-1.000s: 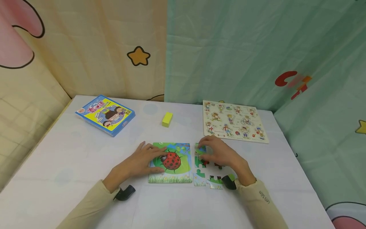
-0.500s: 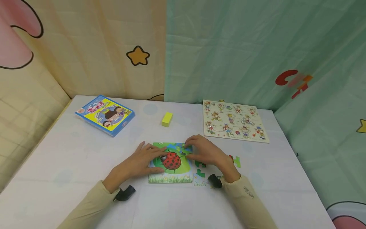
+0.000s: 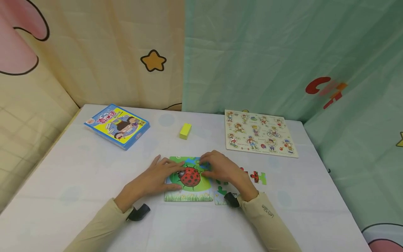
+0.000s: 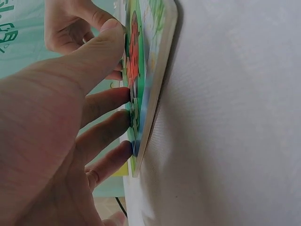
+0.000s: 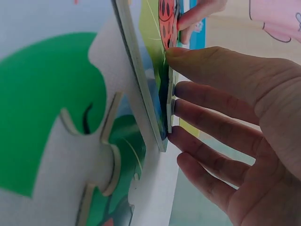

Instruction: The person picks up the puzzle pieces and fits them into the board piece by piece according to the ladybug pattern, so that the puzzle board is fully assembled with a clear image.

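Left hand (image 3: 157, 176): your extended fingers likely steady the ladybug board (image 3: 192, 185).
Ladybug board: flat, between your hands.
Right hand (image 3: 221, 169): you pinch a piece (image 5: 170, 108) over the board's far-right corner, perhaps for alignment.
Loose pieces (image 3: 261, 178): right, probably for easy reach.

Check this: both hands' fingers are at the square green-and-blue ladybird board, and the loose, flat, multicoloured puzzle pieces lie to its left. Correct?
Not quite: the head view shows the loose, flat, multicoloured puzzle pieces to the right of the square green-and-blue ladybird board. The left hand and right hand do have their fingers at it.
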Action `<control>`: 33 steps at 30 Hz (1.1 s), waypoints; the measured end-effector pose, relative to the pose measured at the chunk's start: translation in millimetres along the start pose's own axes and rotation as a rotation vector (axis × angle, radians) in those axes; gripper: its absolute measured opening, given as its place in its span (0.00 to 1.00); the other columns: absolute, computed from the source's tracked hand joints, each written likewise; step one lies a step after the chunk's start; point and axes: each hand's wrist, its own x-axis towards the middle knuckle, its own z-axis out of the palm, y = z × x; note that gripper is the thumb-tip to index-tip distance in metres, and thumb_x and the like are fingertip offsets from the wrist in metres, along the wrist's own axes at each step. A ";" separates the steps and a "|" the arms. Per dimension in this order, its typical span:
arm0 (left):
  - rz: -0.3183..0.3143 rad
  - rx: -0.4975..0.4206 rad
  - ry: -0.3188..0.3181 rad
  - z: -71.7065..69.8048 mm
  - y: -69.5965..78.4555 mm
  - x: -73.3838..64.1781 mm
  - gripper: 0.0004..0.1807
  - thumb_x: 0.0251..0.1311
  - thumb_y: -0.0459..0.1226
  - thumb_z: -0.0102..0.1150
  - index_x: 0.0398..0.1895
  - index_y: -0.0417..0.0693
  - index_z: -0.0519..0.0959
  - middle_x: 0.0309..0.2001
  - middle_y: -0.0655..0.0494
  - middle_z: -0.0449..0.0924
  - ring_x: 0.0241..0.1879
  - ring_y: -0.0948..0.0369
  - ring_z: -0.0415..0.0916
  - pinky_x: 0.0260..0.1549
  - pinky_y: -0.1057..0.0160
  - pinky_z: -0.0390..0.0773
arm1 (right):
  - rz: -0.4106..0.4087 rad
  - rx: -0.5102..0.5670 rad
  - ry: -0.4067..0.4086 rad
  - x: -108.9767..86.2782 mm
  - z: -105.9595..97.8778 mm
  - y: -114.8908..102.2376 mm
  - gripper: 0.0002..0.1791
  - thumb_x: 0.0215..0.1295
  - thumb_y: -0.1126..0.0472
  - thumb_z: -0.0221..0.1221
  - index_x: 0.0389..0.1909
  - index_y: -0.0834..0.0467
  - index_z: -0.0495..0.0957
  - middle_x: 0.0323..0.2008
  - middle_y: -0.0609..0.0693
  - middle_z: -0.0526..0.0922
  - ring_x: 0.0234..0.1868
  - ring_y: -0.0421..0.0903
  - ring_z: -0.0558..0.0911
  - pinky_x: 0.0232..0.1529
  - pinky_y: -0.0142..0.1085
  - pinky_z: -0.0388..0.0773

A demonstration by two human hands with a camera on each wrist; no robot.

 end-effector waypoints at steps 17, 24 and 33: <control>-0.016 0.036 -0.102 -1.3 2.1 -1.0 0.67 0.28 0.67 0.78 0.77 0.55 0.62 0.79 0.55 0.56 0.76 0.48 0.51 0.73 0.30 0.34 | 0.001 -0.015 0.031 -2.1 -3.6 -0.8 0.19 0.63 0.58 0.68 0.52 0.62 0.84 0.58 0.55 0.83 0.61 0.56 0.78 0.64 0.49 0.75; -0.010 0.027 -0.096 0.7 2.4 -1.0 0.65 0.30 0.65 0.80 0.77 0.54 0.62 0.79 0.55 0.56 0.76 0.47 0.51 0.73 0.30 0.35 | 0.013 -0.015 0.030 -1.6 -0.2 -1.0 0.19 0.64 0.57 0.68 0.53 0.61 0.84 0.60 0.53 0.82 0.59 0.53 0.79 0.62 0.46 0.78; -0.012 0.027 -0.103 0.9 2.9 -0.6 0.65 0.31 0.64 0.80 0.77 0.54 0.62 0.79 0.54 0.54 0.77 0.47 0.51 0.74 0.32 0.37 | 0.025 -0.024 0.025 -3.2 0.0 -3.4 0.19 0.64 0.57 0.67 0.54 0.61 0.84 0.62 0.53 0.81 0.58 0.53 0.80 0.59 0.46 0.79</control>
